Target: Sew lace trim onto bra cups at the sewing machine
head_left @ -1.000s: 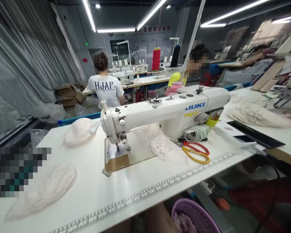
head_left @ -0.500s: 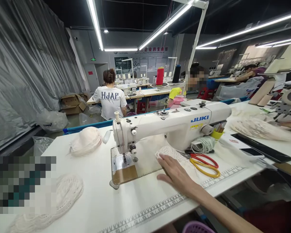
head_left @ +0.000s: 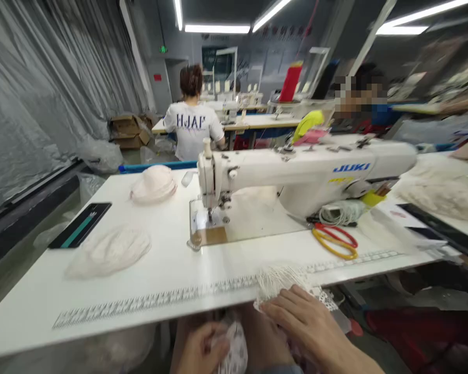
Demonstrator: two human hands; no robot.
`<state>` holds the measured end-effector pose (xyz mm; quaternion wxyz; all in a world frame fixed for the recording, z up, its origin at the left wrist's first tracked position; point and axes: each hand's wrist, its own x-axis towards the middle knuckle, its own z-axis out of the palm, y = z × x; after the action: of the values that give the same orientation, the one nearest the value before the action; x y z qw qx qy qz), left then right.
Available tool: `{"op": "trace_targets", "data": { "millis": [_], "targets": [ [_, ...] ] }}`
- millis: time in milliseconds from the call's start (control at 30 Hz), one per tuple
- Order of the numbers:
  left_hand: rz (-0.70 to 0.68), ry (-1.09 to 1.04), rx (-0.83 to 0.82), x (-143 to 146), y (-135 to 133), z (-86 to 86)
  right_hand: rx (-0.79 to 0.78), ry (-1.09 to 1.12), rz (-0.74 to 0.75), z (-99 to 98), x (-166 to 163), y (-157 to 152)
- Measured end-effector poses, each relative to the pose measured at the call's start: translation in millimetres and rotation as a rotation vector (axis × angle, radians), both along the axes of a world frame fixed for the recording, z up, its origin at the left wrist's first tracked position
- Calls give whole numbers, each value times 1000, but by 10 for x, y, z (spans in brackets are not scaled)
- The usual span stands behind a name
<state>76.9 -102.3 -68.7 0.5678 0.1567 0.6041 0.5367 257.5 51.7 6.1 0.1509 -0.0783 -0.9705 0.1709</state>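
Observation:
Below the table's front edge, my left hand [head_left: 206, 347] is closed, its fingers pinching a white lace piece [head_left: 236, 350]; motion blurs it a little. At the edge of the table, my right hand [head_left: 302, 319] curls over a white fringed lace strip [head_left: 283, 278], whose fringe lies across the printed ruler [head_left: 187, 296]. Part of the strip is hidden under the fingers. Behind my hands stands a white sewing machine [head_left: 308, 171], with its needle and presser foot [head_left: 210, 215] to the left. Scissors [head_left: 335, 241] with red and yellow handles lie right of the machine bed.
A pale fabric stack [head_left: 154, 184] and a loose lace pile [head_left: 113, 249] lie on the left of the table, beside a dark flat case [head_left: 80, 226]. A cord bundle [head_left: 341, 213] sits under the machine arm. A person [head_left: 195, 119] works ahead with their back turned.
My right hand has drawn the fringed lace from beside the machine bed down to the front edge. My left hand has come into view holding lace. The head view has tilted and shifted.

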Motion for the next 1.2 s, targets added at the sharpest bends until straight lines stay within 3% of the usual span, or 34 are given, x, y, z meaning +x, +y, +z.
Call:
{"op": "trace_targets", "data": {
  "millis": [133, 233, 400, 500, 867, 1000, 1100, 1200],
  "targets": [
    [-91, 192, 29, 12, 68, 144, -720, -167, 181, 194, 31, -200],
    [-158, 143, 26, 42, 103, 329, -985, -177, 172, 121, -95, -271],
    [-257, 49, 52, 77, 34, 528, -940, -184, 11, -178, -346, -352],
    [-320, 15, 74, 19, -30, 585, -840, -161, 11, -229, -399, -355],
    [-489, 16, 50, -242, -37, 789, -717, -90, 135, -135, -542, -366],
    [-558, 203, 1, -289, -86, 865, -694, -86, 149, -82, -617, -380],
    [-541, 316, -23, -336, -187, 960, -671, -73, 183, -9, -716, -434],
    [-481, 296, -11, -436, -328, 1087, -677, -51, 203, 66, -844, -503]
  ]
}}
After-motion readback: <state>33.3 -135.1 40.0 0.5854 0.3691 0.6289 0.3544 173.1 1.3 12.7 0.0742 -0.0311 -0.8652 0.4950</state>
